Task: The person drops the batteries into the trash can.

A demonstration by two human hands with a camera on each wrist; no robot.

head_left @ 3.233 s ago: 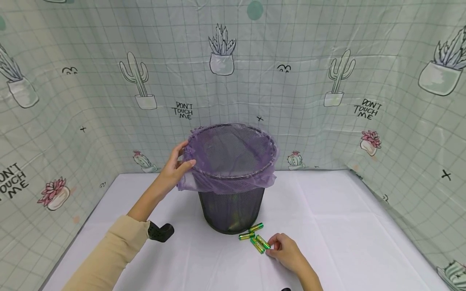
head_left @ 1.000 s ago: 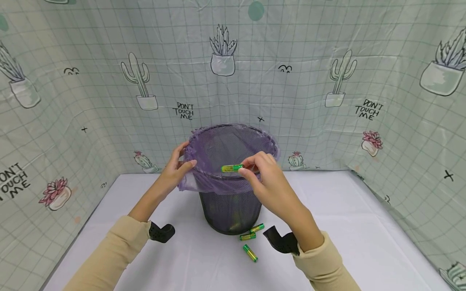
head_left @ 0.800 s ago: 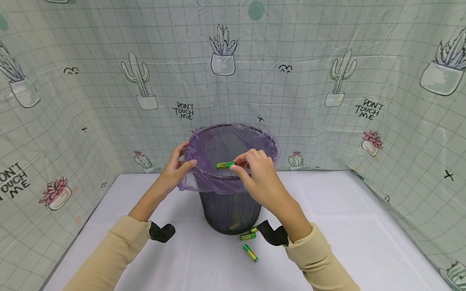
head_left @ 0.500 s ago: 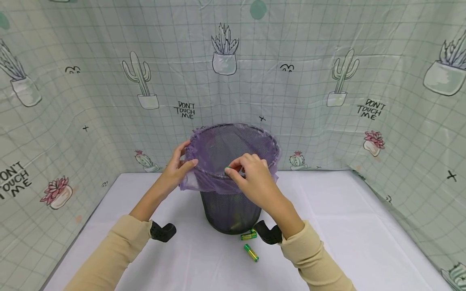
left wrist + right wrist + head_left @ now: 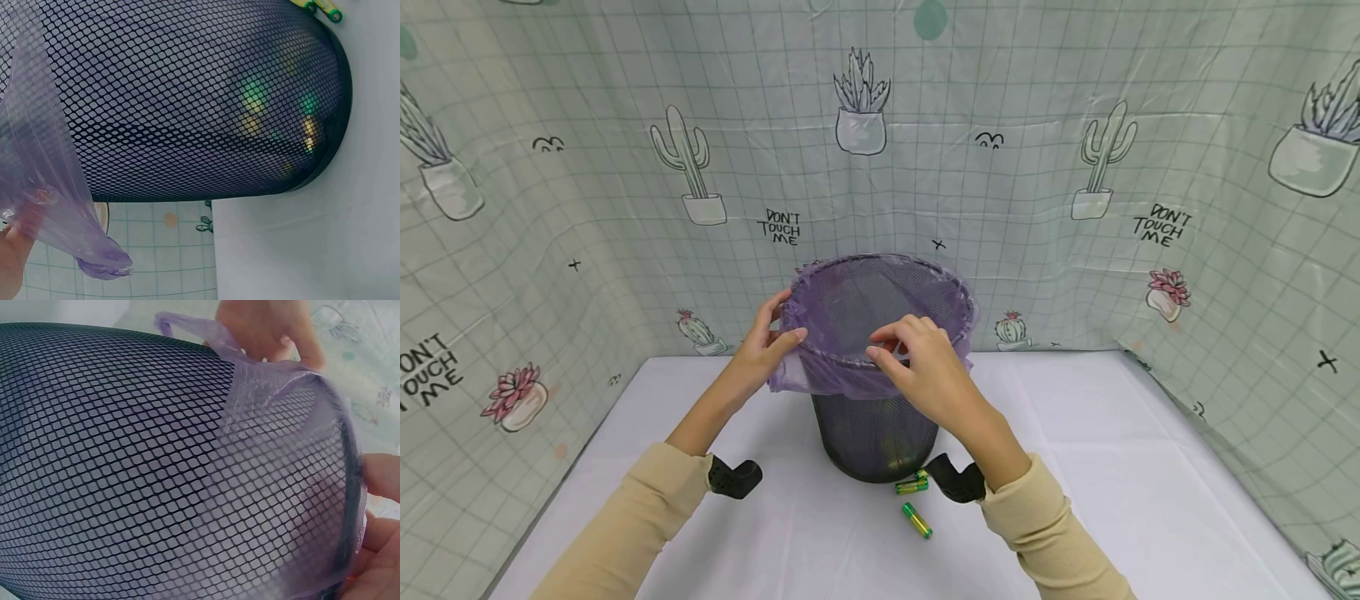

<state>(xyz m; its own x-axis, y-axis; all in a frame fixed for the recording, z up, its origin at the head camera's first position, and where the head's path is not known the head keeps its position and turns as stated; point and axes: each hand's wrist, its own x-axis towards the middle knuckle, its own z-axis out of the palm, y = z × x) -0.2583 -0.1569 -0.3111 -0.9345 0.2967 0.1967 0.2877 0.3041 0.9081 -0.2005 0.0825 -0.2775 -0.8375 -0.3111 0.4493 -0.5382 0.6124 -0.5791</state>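
A black mesh wastebasket (image 5: 876,437) stands upright, its rim wrapped in a purple bin liner (image 5: 857,383). My left hand (image 5: 758,346) grips the left side of that rim, thumb over the edge on the liner. Over the near part of the opening hovers my right hand (image 5: 925,367), thumb and forefinger apart with nothing between them. One green-and-yellow battery (image 5: 917,520) lies by itself on the table; another battery (image 5: 912,486) lies near the basket's foot, with a further one partly hidden behind the right wrist's mount. Through the mesh in the left wrist view, blurred batteries (image 5: 253,97) show at the bottom.
White cloth covers the table (image 5: 1120,467). A curtain (image 5: 1000,192) printed with cacti encloses it at the back and both sides, close behind the basket. Black camera mounts (image 5: 735,478) jut from both wrists.
My right hand picked up a battery from the table, carried it over the basket's opening and let go; the battery is gone from the fingers. My left hand stayed on the rim.
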